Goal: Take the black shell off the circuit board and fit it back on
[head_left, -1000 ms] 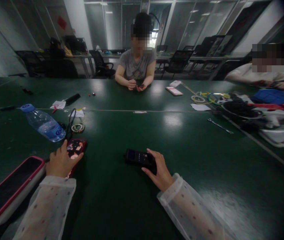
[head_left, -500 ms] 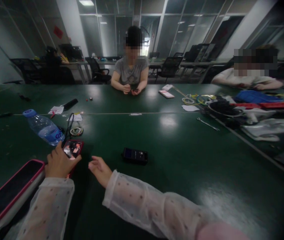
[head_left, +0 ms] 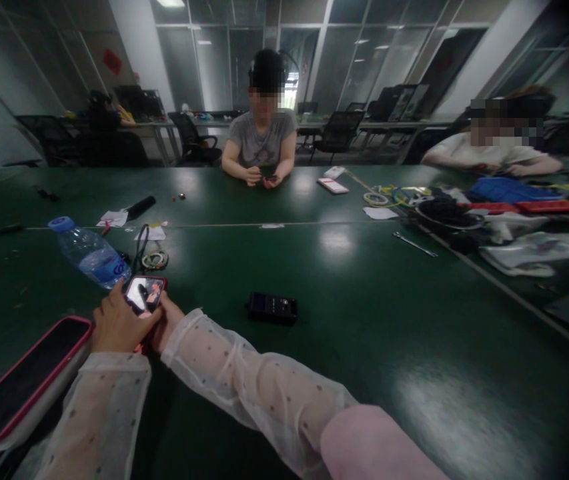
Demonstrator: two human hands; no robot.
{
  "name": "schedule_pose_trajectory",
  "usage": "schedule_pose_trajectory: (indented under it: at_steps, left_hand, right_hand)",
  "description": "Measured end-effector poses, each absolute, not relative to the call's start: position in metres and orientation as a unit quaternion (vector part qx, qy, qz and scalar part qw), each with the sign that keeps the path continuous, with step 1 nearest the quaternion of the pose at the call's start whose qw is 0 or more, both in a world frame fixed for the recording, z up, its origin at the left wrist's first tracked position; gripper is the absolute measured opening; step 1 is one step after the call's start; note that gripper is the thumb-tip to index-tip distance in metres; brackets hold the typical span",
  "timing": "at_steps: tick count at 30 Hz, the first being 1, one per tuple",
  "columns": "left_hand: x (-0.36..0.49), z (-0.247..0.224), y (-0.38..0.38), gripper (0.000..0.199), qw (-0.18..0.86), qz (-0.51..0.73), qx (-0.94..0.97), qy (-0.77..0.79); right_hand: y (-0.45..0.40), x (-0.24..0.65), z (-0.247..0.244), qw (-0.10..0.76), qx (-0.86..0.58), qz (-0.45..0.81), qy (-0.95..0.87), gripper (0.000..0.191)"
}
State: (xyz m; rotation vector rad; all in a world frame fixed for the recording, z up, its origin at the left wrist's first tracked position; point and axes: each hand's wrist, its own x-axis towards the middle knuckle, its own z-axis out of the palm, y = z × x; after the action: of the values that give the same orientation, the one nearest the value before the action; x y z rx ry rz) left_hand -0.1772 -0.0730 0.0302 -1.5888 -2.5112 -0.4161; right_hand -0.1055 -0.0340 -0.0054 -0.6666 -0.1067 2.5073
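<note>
A phone in a red case (head_left: 144,293), its screen lit, is held at the left of the green table (head_left: 344,313). My left hand (head_left: 119,323) wraps round its left side. At the phone's right edge is my right hand (head_left: 168,320), closed against it, with its fingers partly hidden. Just beyond the phone lie a water bottle (head_left: 91,257) tipped on its side and a coiled bracelet (head_left: 155,259). A long pink-rimmed case with a dark top (head_left: 29,380) rests left of my left hand. To the right sits a small black device (head_left: 272,308).
Across the table a person in grey (head_left: 263,143) holds a small object; another person (head_left: 489,150) sits at the right. Cables (head_left: 449,213), a blue item (head_left: 511,190) and plastic bags crowd the right side. A wrench (head_left: 415,245) lies nearer.
My right hand has moved left, from apart and loosely open to the phone's right edge. The picture on the phone's screen has changed. My left hand keeps its hold.
</note>
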Motion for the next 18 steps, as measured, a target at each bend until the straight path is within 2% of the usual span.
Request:
schedule_pose_trajectory:
  at_steps: [5, 18]
  left_hand:
    - [-0.1777, 0.0294, -0.0743, 0.108, 0.117, -0.143, -0.528, -0.829]
    - [-0.1755, 0.0251, -0.0741, 0.107, 0.106, -0.183, -0.53, -0.821]
  right_hand:
    - [-0.0334, -0.1035, 0.0, 0.263, -0.217, 0.939, -0.054, 0.051]
    - [-0.0356, -0.0969, 0.0054, 0.262, -0.244, 0.932, -0.055, 0.047]
